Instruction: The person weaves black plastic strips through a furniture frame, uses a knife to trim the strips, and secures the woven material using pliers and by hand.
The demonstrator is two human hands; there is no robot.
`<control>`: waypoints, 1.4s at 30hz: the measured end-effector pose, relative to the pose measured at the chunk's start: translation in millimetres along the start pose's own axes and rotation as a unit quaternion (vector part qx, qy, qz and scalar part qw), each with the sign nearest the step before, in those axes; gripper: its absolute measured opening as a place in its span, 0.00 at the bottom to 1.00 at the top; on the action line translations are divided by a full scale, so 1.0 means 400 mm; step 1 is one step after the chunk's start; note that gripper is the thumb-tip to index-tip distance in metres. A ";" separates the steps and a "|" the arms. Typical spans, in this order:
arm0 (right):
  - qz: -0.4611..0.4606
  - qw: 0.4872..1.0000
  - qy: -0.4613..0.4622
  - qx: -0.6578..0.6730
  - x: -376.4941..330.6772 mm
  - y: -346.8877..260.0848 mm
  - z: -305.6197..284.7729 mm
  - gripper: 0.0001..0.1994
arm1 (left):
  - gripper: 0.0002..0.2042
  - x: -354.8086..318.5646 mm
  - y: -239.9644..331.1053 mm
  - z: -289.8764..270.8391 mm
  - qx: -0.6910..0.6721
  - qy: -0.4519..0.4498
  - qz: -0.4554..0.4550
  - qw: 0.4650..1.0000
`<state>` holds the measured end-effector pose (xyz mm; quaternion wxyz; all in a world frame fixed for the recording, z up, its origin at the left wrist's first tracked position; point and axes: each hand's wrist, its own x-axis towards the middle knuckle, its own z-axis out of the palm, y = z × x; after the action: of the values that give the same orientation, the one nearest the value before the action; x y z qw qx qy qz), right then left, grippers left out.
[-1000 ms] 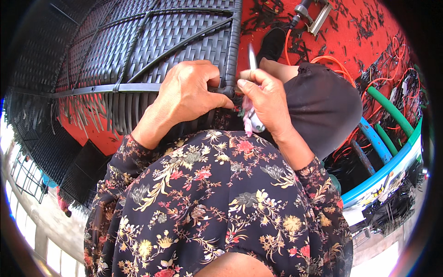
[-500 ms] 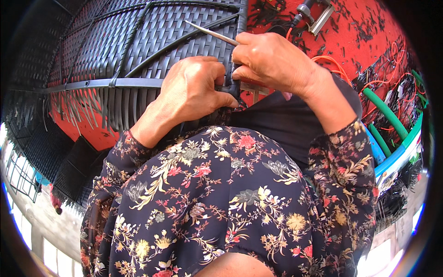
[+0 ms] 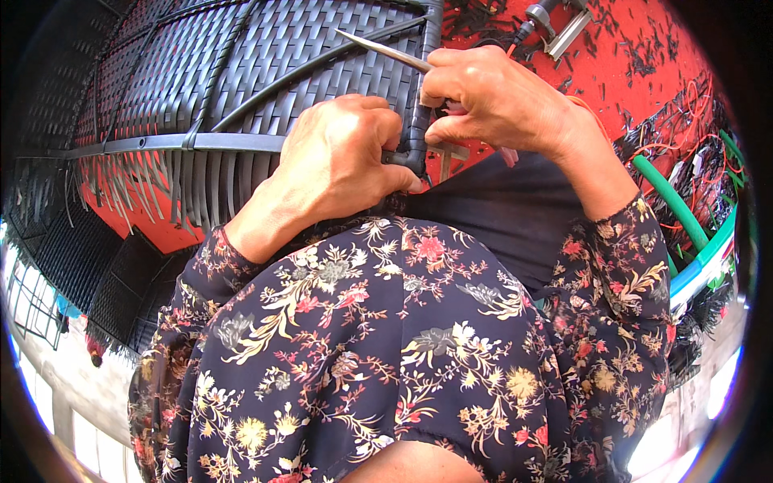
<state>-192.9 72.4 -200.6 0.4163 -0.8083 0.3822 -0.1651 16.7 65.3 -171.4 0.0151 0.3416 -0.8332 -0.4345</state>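
A black woven wicker furniture panel (image 3: 266, 76) lies in front of me, its strips wrapped round a dark frame. My left hand (image 3: 345, 153) is closed round the frame's near right corner, with the thumb pressed on the corner end (image 3: 403, 159); what its curled fingers grip underneath is hidden. My right hand (image 3: 491, 101) is closed round an awl (image 3: 385, 51), whose tapered metal spike points left over the weave. A bit of its pinkish handle shows below the fist. The right fingers are just beside the wrapped right edge (image 3: 419, 121).
Loose strip ends (image 3: 197, 181) hang from the frame's near bar. Black offcuts (image 3: 640, 60) litter the red floor covering (image 3: 600, 76). A corded power tool (image 3: 547, 24) lies at the far right. Green tubes (image 3: 672, 201) and orange cord (image 3: 684, 153) are at the right.
My right hand has moved a little right and up with the awl, slightly away from the wrapped edge. My left hand stays on the corner.
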 end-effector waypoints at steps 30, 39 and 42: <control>0.421 0.705 0.076 0.566 -0.204 -0.257 0.023 0.26 | 0.18 0.002 0.006 0.006 -0.026 0.027 0.026 0.999; 0.424 0.700 0.042 0.573 -0.184 -0.239 -0.018 0.24 | 0.18 -0.001 0.000 0.008 -0.020 0.023 0.033 0.999; 0.442 0.723 -0.012 0.531 -0.172 -0.229 -0.045 0.23 | 0.18 -0.001 0.002 0.010 -0.015 0.027 0.036 0.999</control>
<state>-204.4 147.6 -112.9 0.8078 -0.1963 0.5408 -0.1287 15.3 68.7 -173.2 0.0582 0.3222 -0.8378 -0.4368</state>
